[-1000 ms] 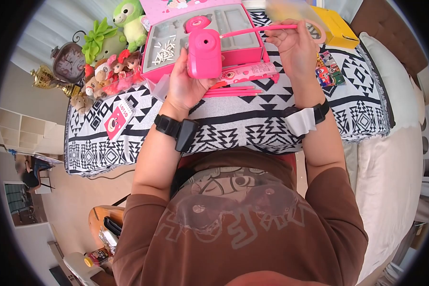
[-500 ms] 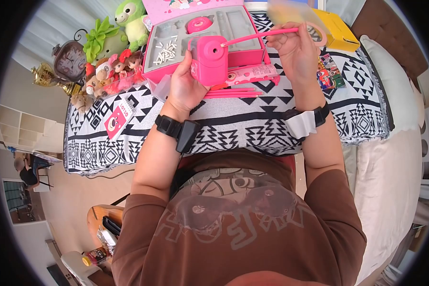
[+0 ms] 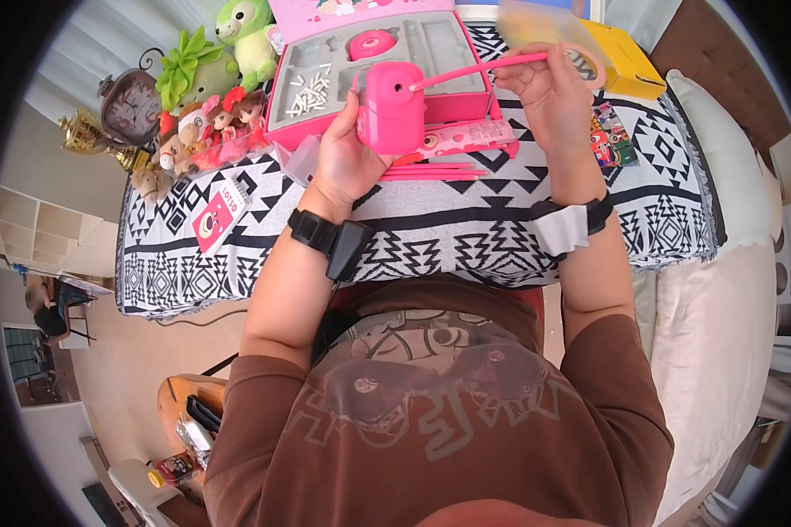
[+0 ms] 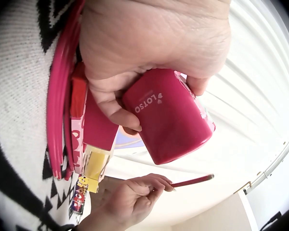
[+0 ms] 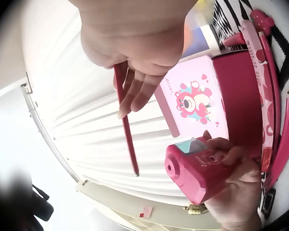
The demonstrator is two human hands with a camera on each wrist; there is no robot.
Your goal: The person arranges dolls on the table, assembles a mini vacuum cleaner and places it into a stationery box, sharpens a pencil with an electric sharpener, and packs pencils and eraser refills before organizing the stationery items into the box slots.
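Observation:
My left hand (image 3: pixel 347 162) grips a pink sharpener-like device (image 3: pixel 392 110) marked LOTSO, its round hole (image 5: pixel 170 167) facing the right side. My right hand (image 3: pixel 549 105) pinches a pink pencil (image 3: pixel 483 67) near one end. In the head view the pencil's other end is close beside the hole; in the right wrist view a gap separates the tip (image 5: pixel 136 173) from the device (image 5: pixel 192 171). The left wrist view shows the left fingers (image 4: pixel 116 114) curled round the device (image 4: pixel 168 118).
Behind the hands stands an open pink box (image 3: pixel 290 132) with small white sticks (image 3: pixel 308 92). Pink pencils (image 3: pixel 431 172) and a patterned pouch (image 3: pixel 470 138) lie before it. Plush toys (image 3: pixel 246 44) are at the left, a LOTSO notebook (image 3: pixel 217 218) nearer, a yellow box (image 3: pixel 628 61) at the right.
The device has moved right and slightly down, its hole now turned more toward the pencil. My right hand has shifted slightly, still pinching the pencil.

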